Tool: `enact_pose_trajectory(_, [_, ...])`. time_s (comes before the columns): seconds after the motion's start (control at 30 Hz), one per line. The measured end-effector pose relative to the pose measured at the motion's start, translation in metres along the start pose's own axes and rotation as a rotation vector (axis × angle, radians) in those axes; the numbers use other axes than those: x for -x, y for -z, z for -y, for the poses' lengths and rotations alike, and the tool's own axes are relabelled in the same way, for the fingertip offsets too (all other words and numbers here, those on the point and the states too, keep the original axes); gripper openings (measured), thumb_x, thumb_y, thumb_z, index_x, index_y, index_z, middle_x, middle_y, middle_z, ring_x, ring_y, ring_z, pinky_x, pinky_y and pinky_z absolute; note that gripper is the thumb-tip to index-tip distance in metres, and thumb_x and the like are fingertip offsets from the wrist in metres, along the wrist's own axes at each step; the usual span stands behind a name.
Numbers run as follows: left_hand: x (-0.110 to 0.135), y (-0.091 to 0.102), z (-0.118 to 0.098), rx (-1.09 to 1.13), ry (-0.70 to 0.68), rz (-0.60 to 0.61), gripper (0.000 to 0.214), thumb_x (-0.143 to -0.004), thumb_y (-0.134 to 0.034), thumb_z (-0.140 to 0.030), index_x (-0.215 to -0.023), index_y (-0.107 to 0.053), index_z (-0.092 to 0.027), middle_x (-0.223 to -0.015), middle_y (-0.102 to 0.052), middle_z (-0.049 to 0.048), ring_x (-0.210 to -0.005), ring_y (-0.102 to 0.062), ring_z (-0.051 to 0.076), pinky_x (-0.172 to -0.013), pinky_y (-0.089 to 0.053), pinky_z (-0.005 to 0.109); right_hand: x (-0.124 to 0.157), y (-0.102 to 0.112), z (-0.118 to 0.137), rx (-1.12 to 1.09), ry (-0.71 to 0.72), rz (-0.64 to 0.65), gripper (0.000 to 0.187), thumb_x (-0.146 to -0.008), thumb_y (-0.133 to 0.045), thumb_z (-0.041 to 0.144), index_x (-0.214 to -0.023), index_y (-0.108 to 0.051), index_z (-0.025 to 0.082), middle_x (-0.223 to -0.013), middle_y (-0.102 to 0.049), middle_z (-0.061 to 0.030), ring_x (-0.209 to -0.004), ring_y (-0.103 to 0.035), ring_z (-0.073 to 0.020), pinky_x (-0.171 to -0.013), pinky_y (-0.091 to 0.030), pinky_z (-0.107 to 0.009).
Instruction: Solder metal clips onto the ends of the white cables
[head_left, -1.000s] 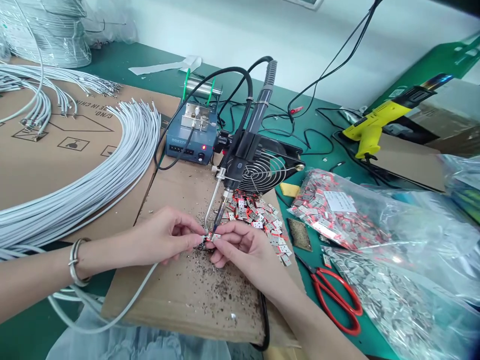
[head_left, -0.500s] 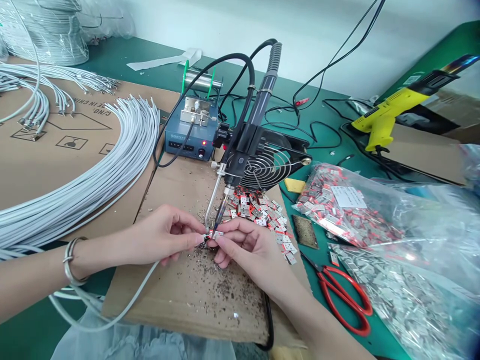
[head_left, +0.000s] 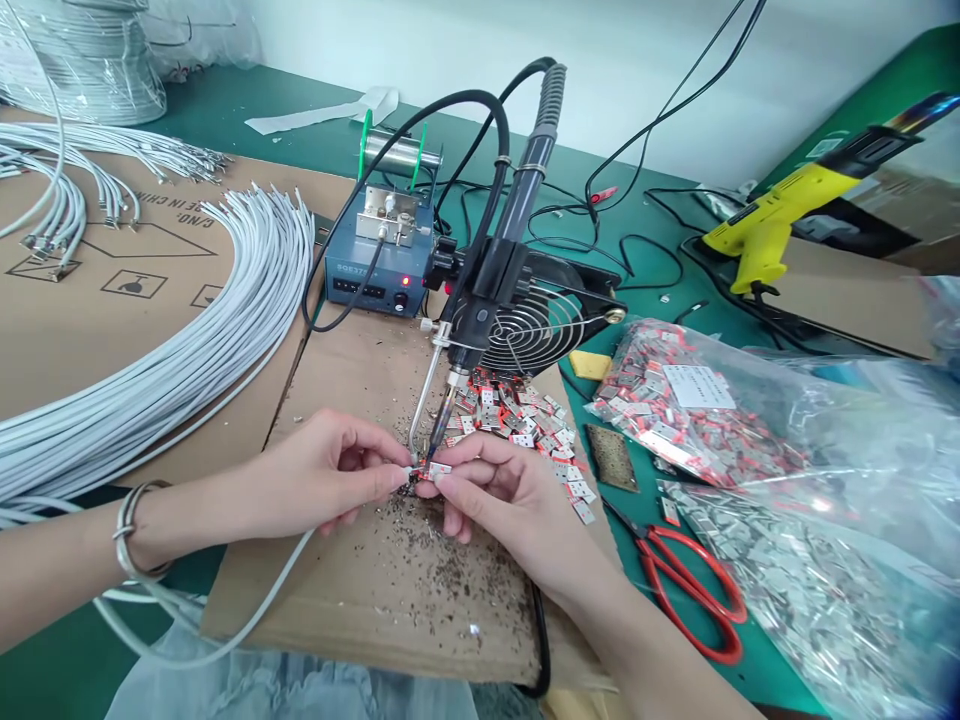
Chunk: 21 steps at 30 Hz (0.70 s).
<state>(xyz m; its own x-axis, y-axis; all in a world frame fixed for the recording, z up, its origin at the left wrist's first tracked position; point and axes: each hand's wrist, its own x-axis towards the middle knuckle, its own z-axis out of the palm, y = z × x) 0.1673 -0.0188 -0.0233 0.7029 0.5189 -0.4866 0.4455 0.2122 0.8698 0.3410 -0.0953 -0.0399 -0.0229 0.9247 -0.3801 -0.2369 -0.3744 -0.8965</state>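
Observation:
Between thumb and fingers, my left hand [head_left: 334, 475] pinches the end of a white cable [head_left: 281, 580], which loops down below the wrist. My right hand [head_left: 502, 500] pinches a small metal USB connector [head_left: 439, 470] with a bit of red-orange on it. The cable end and the connector meet under the tip of a soldering iron [head_left: 437, 432] fixed in a stand. A thin metal solder feed tube [head_left: 426, 390] points down at the same spot. Fingertips partly hide the joint.
Loose connectors [head_left: 525, 420] lie right of the iron, before a fan [head_left: 536, 325]. A blue soldering station [head_left: 375, 270] stands behind. Cut white cables [head_left: 247, 300] are bundled at left. Red-handled scissors [head_left: 694, 590], bags of parts [head_left: 697, 400] and a yellow heat gun [head_left: 780, 215] are at right.
Both hands stay at the iron tip with the same hold. A little more of the connector shows between the fingers, and the camera view has shifted slightly.

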Motion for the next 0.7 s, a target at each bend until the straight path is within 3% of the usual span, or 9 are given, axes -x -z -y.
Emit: enact_pose_trajectory(0.7, [-0.0022, 0.0027, -0.0007, -0.03, 0.014, 0.029, 0.02, -0.081, -0.054, -0.032, -0.087, -0.061, -0.014, -0.047, -0.044, -0.0085, -0.037, -0.041, 0.005, -0.031, -0.036, 0.011, -0.0015, 0.0023, -0.0028, 0.047, 0.024, -0.003, 0.026, -0.064, -0.076, 0.035, -0.076, -0.062, 0.016, -0.068, -0.073, -0.0047, -0.038, -0.052, -0.004, -0.037, -0.04, -0.014])
